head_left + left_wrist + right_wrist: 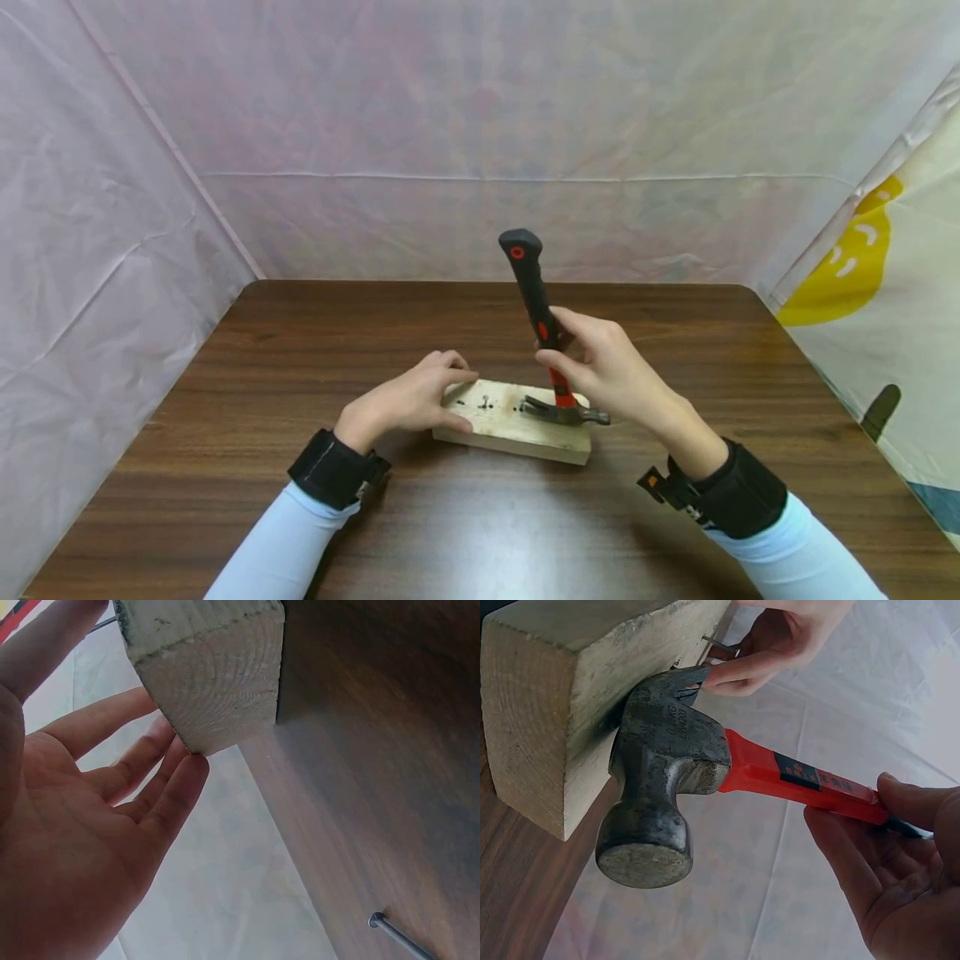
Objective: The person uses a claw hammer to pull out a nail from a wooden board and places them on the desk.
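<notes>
A pale wooden block lies on the brown table. My left hand grips the block's left end, thumb on the near side and fingers at the far side. My right hand pinches the lower handle of a claw hammer with a black and red handle. The handle points up, leaning slightly left. The hammer's steel head rests on the block's top, its claw toward my left hand. A nail sticks out of the block beyond the claw. Dark nail marks dot the top face.
Another nail shows at the table surface in the left wrist view. The wooden table stretches around the block. Pale fabric sheets hang behind and at the sides, one with a yellow print.
</notes>
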Demonstrator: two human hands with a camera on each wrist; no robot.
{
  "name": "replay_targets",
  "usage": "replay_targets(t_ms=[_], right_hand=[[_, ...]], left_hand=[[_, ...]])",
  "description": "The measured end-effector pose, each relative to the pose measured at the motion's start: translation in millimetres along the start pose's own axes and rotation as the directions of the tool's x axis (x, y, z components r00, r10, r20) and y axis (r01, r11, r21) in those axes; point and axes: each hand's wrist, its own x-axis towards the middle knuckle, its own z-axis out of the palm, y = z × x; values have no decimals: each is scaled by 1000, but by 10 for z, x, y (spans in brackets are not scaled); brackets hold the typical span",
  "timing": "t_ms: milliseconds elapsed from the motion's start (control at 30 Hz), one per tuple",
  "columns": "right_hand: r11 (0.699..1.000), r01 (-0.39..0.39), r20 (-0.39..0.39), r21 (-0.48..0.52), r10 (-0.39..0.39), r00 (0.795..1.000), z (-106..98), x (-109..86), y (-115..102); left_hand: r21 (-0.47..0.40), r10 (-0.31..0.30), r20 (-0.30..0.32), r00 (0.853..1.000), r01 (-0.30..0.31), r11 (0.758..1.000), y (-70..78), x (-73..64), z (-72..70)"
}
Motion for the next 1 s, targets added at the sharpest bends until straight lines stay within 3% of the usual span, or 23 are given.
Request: replay_targets(t_ms=[700,1000], right_hand=[[1000,-25,56,0,25,998,88,109,-39],[1000,-24,39,6,23,999,117,119,-31]], left_hand=[[1,-20,26,999,20,1000,15,-8,-17],[6,-2,14,1000,2,1000,7,12,-6]])
